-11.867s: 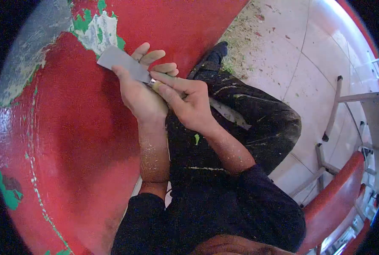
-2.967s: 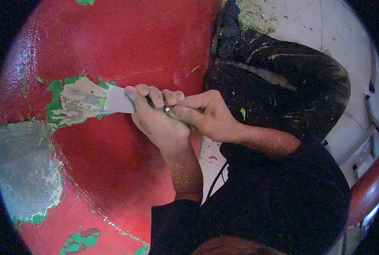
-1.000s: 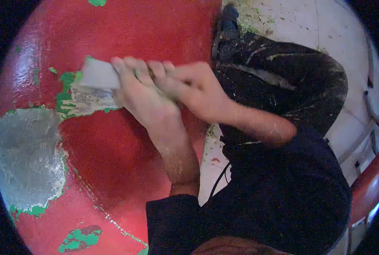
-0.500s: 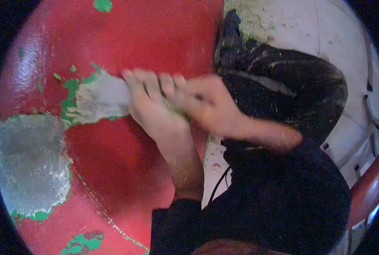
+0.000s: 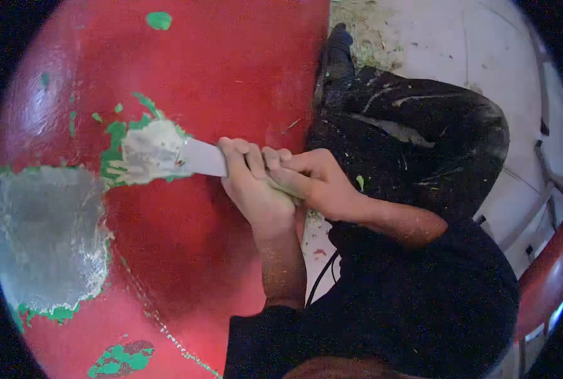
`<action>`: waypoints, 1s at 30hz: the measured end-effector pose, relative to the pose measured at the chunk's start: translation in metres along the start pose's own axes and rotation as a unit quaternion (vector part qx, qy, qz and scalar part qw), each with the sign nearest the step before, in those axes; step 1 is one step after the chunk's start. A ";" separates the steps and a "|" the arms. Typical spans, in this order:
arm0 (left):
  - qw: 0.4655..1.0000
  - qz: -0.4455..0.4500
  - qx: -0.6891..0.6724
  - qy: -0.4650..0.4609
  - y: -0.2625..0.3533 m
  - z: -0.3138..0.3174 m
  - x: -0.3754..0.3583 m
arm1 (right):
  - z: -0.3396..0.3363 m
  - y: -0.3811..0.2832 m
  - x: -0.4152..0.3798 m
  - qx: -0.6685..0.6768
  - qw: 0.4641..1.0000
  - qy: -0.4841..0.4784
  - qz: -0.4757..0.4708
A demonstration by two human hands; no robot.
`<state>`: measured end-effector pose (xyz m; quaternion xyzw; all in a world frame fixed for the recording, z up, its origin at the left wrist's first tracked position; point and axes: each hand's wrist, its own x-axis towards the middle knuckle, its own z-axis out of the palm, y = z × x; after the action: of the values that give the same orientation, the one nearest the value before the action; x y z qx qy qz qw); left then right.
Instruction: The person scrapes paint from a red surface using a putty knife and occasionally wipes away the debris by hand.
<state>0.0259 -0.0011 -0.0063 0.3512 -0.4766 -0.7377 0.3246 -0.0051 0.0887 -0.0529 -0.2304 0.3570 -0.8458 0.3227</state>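
Note:
A scraper (image 5: 204,158) with a flat, pale metal blade points left from my two closed hands. Its handle is hidden inside my grip. My left hand (image 5: 253,189) wraps around it just behind the blade. Behind and partly overlapping it, my right hand (image 5: 322,186) is closed on the handle end. The blade's edge lies at the right side of a scraped pale patch (image 5: 152,148) with ragged green paint borders. Around this patch spreads a red painted surface (image 5: 231,69), which looks curved toward the left.
A larger bare grey patch (image 5: 48,234) edged with green lies at the left. Small green spots (image 5: 159,21) dot the red. My bent leg in dark, dusty trousers (image 5: 420,126) rests at the right. Paint flakes (image 5: 370,38) litter the pale floor (image 5: 502,69). A dark cable (image 5: 319,281) runs beside my shirt.
Both hands have drawn the scraper right and slightly down, uncovering more of the pale patch. A green flake now shows by my right wrist.

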 end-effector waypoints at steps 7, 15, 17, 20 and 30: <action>0.997 0.011 0.050 0.062 0.006 0.011 -0.007 | 0.004 0.015 -0.007 -0.071 0.996 0.025 0.039; 0.997 -0.002 0.052 0.058 0.001 0.004 -0.003 | 0.004 0.031 -0.009 -0.066 0.997 0.027 0.027; 0.986 -0.043 0.066 0.146 -0.014 0.001 -0.021 | -0.002 0.032 -0.031 -0.086 0.993 0.030 0.073; 0.994 -0.017 0.061 0.084 -0.031 -0.009 -0.014 | -0.012 0.058 -0.032 -0.084 0.993 0.051 0.061; 0.990 0.037 0.084 0.106 -0.025 0.006 0.001 | -0.007 0.053 -0.013 -0.084 0.994 0.047 0.058</action>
<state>0.0170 0.0090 -0.0283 0.4355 -0.5123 -0.6410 0.3702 0.0199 0.0720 -0.0994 -0.1959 0.4545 -0.8025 0.3333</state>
